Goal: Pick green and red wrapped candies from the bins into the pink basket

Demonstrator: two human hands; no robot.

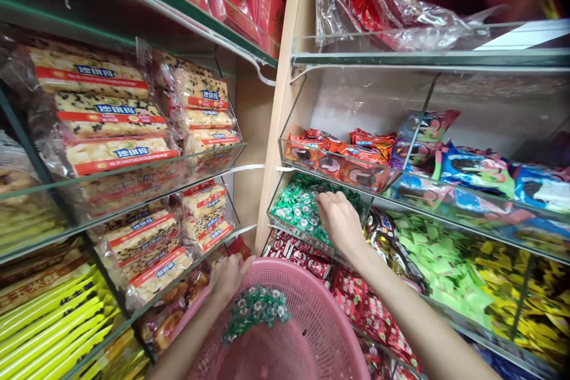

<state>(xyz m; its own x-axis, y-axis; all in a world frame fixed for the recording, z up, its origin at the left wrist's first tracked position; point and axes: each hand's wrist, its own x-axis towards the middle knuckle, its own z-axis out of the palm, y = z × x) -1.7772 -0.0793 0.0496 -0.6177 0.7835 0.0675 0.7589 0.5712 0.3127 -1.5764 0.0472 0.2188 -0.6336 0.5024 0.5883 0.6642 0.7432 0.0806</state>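
Note:
My left hand grips the rim of a pink plastic basket, fingers wrapped over its far left edge. Inside the basket lies a small heap of green-wrapped candies, gathered against the far wall. My right hand reaches into a glass-fronted bin of similar green candies. Its fingers are curled down at the candies, back of the hand towards me. Whatever the fingertips hold, if anything, is hidden.
Packaged sesame-topped pastry bars fill the left shelves. Red snack packs sit above the green bin, blue cookie packs to the right. Light green candies and red packets lie lower. Glass shelf fronts and a wooden post border the reach.

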